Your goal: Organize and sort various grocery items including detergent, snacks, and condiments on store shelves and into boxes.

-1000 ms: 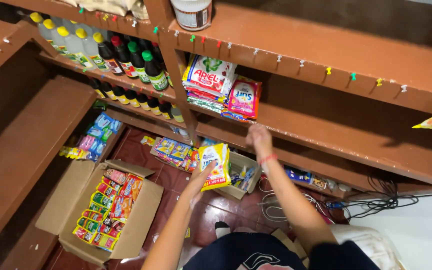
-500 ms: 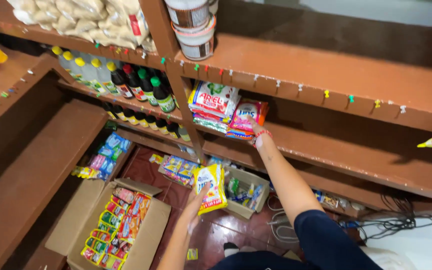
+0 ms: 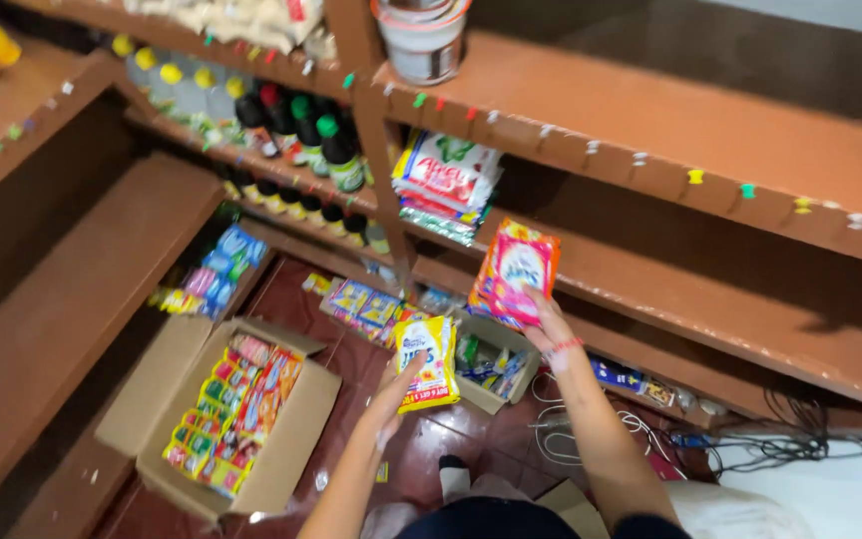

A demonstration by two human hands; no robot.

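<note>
Right hand (image 3: 548, 324) raised on an outstretched arm, fingers closed on the lower edge of a pink packet (image 3: 513, 273) held upright against the front edge of a brown wooden shelf (image 3: 670, 299); left hand (image 3: 391, 394) lower, pinching a yellow packet (image 3: 429, 363) by its bottom corner. Right of the pink packet the shelf board lies bare; just left of it rests a stack of red-and-white packets (image 3: 446, 183). Below the left grip, an open cardboard box (image 3: 296, 439) of coloured sachets stands on the floor.

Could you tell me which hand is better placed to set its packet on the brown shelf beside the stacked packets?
Probably the right hand: its pink packet is raised at the shelf.
</note>
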